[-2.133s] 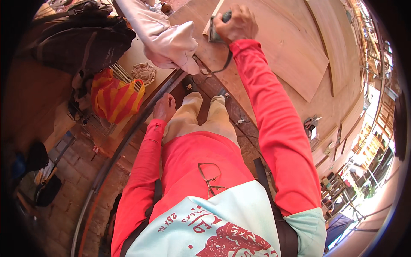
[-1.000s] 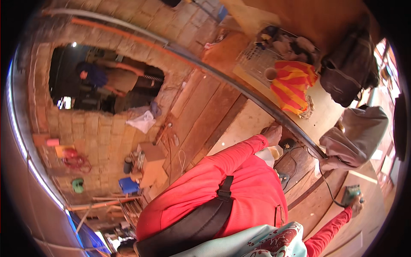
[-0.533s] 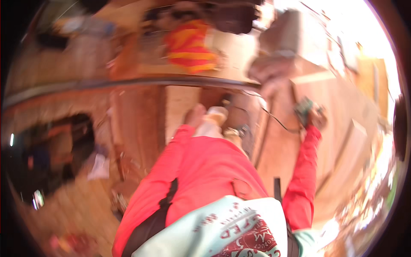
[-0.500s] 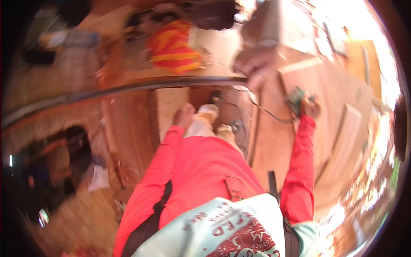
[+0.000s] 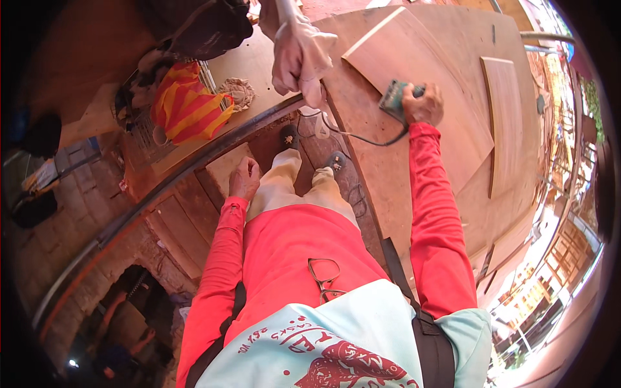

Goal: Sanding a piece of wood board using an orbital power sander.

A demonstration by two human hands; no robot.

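My right hand [image 5: 424, 105] is closed round a green palm sander [image 5: 393, 100], which rests on a flat reddish-brown wood panel [image 5: 446, 123]. The sander sits near the panel's left edge, and its black cord [image 5: 375, 141] loops down to the left. Beside my left thigh hangs my left hand [image 5: 244, 179], fingers loosely bent, with nothing visible in it. The panel lies at a slant on a large brown board [image 5: 369, 174]. A narrower wood piece [image 5: 502, 123] lies along the panel's right side.
A pale wrinkled bundle [image 5: 301, 58] hangs overhead near the board's left edge. A dark rail [image 5: 213, 142] crosses to the left. Beyond it lie a red-and-yellow striped bag [image 5: 187, 107] and a dark bag [image 5: 207, 29]. A person [image 5: 123, 323] is at lower left.
My view has turned and steadied, so the board and panel appear differently angled. My right hand keeps its hold on the sander, still near the panel's left edge. My left hand stays by my thigh.
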